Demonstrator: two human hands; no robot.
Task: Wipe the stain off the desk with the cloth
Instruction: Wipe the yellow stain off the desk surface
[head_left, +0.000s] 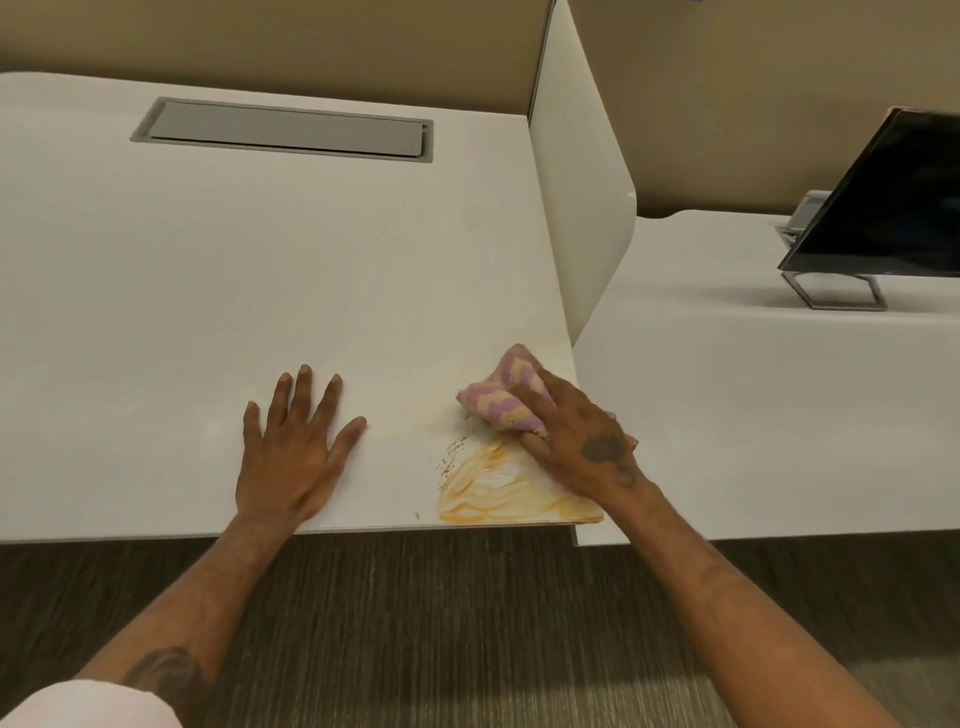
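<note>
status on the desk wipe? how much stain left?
Done: the pink-and-cream striped cloth is in the right hand and pressed on the white desk. In hand: wiping at the far edge of the orange smeared stain. Left: most of the smear, down to the front edge. The left hand lies flat, bracing.

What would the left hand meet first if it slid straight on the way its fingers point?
Nothing close: the left hand points up the bare desk. Farther on lies the grey hatch, though the line may pass right of it.
</note>
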